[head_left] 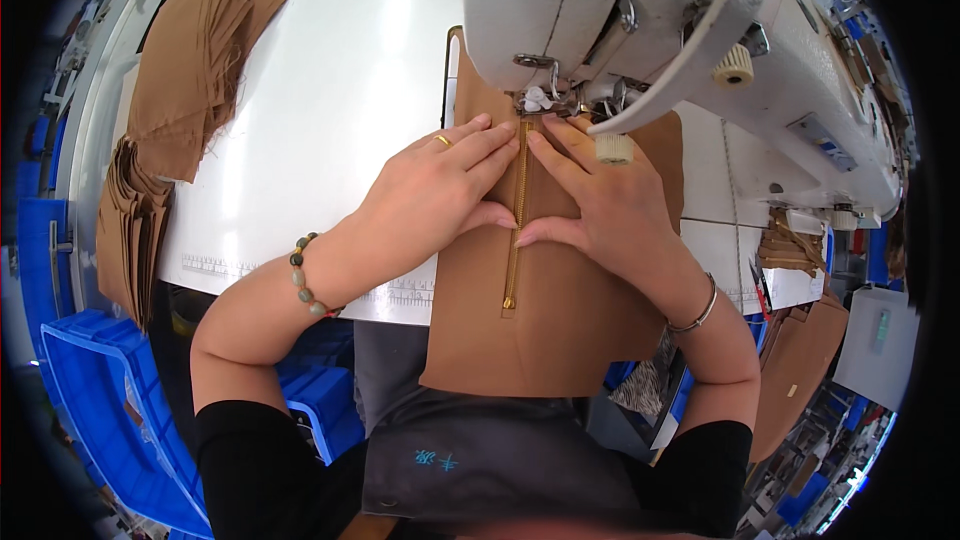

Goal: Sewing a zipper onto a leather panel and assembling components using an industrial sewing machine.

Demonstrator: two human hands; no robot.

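A brown fabric panel (470, 340) lies on the white sewing table and hangs over its front edge. Down its middle runs a gold zipper (517, 250), its slider near the lower end. My left hand (440, 180) rests flat on the panel left of the zipper, fingers stretched toward the needle area. On the other side my right hand (605, 190) lies flat too, fingers spread, its fingertips close to the presser foot (535, 105). Both thumbs point inward at the zipper. The sewing machine (550, 10) stands over the panel's far end; its needle cannot be made out.
Stacks of brown cut fabric (190, 70) lie at the table's left. Blue bins (110, 410) stand below on the left. Right of the machine are a small bundle of brown strips (790, 245) and more brown panels (800, 370). A printed ruler (400, 295) runs along the front edge.
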